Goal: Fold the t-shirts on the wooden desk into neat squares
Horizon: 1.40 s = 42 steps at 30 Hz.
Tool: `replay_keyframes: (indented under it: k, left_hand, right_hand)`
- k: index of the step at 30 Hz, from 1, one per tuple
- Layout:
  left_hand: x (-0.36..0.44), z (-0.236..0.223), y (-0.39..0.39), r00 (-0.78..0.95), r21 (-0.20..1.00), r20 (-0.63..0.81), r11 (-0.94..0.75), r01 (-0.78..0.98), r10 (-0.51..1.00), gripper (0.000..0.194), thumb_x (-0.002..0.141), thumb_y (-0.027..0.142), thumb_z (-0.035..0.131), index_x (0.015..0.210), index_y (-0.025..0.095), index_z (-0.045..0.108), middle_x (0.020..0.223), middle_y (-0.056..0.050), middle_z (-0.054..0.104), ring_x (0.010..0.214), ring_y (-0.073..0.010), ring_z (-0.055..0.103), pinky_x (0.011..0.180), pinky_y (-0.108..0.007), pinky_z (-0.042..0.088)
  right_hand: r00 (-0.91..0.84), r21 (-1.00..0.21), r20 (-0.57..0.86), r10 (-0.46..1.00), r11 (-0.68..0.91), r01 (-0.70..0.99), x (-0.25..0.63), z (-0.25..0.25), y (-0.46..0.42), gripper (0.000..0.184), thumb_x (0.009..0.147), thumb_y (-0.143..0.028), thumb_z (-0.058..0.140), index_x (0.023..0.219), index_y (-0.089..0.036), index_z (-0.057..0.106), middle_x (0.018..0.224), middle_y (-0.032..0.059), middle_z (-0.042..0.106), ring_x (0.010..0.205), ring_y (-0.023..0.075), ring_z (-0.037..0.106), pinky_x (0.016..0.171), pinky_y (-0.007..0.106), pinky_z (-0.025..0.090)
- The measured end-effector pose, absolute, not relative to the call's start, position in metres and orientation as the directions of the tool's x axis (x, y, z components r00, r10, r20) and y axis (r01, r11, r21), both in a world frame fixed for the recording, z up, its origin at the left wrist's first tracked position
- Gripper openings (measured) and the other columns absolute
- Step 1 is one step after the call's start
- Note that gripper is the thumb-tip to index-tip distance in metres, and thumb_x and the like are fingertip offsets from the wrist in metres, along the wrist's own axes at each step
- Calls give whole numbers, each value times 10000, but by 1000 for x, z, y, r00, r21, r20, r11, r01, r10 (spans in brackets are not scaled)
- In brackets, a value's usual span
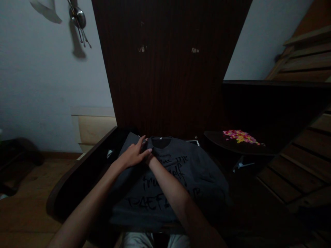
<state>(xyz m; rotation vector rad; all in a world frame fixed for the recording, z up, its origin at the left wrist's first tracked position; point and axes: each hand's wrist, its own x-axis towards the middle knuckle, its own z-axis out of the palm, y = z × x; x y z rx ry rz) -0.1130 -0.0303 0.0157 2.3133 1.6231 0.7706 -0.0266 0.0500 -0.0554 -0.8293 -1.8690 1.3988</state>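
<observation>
A dark grey T-shirt (192,175) with black lettering lies spread on a dark desktop, its neckline toward the back panel. My left hand (133,154) rests over the shirt's left shoulder, fingers stretched out and thumb pointing right. My right hand (148,157) reaches across to the same shoulder, close beside the left thumb. Most of its fingers are hidden behind the left hand and in shadow, so I cannot make out whether they grip the cloth.
A tall dark wooden panel (168,75) rises behind the shirt. To the right, a small dark shelf (214,137) bears a pile of pink and yellow pieces (241,136). A raised curved edge (74,172) borders the left side. A lamp fixture (77,17) hangs on the wall.
</observation>
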Motion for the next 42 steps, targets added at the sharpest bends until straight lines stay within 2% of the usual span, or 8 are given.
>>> replay_keyframes:
  k: [5,8,11,15,21,26,34,42]
  left_hand:
    - [-156,-17,-47,195,258,288,-272,927,938,651,701,511,664,1284,228,607,1280,-143,646,1265,-395,486,1058,-531,338]
    - [-181,-36,-53,231,224,240,-286,932,943,640,633,555,722,1184,233,660,1289,-139,632,1224,-403,505,1049,-526,357]
    - [-194,-52,-55,205,337,269,-291,895,941,572,757,619,593,1143,201,651,1236,-136,628,1142,-332,571,1003,-453,430]
    - [-199,-61,-43,29,443,394,-217,870,919,532,821,553,512,1160,151,593,1157,-157,628,1086,-297,604,965,-417,461]
    - [-203,-62,-19,-256,595,195,93,798,947,371,754,524,581,907,190,635,917,-125,708,881,-286,665,768,-365,503]
    - [-207,-70,-18,-265,694,176,71,717,948,370,725,590,563,672,225,577,705,-50,680,741,-241,652,660,-314,475]
    - [-206,-83,-25,-251,895,198,-71,439,947,636,598,790,609,801,188,633,847,-76,720,837,-258,680,725,-327,524]
    - [-211,-85,-32,-321,890,202,-37,454,925,640,602,687,664,967,160,664,912,-117,744,881,-294,699,785,-386,541]
  right_hand:
    - [-556,-1000,-26,831,-19,19,10,-52,61,682,889,-726,322,1120,-174,649,908,98,724,927,275,677,824,416,547]
    - [-571,-991,-128,811,-126,43,19,-51,70,480,823,-595,596,1066,-189,677,881,68,732,807,222,688,794,373,555]
    - [-504,-960,-151,850,-5,278,15,-53,82,284,720,-321,757,972,-197,717,800,27,729,719,193,673,716,320,554]
    - [-421,-887,-74,904,134,443,0,-53,98,211,718,-165,691,921,-198,739,806,15,730,754,199,675,683,288,538]
    - [-341,-826,2,940,194,529,-13,-56,110,311,597,-90,735,872,-236,735,942,30,734,1008,260,655,858,318,499]
    - [-350,-837,36,936,220,501,-27,-54,118,273,650,-157,749,915,-213,710,963,23,721,953,208,656,837,289,495]
    - [-334,-954,131,934,210,213,-62,-29,125,66,833,-220,604,850,-176,650,826,1,702,799,149,655,780,256,504]
    - [-368,-764,286,885,442,470,-72,-23,113,199,908,-192,527,1070,-233,635,1152,28,694,1116,172,617,947,277,455]
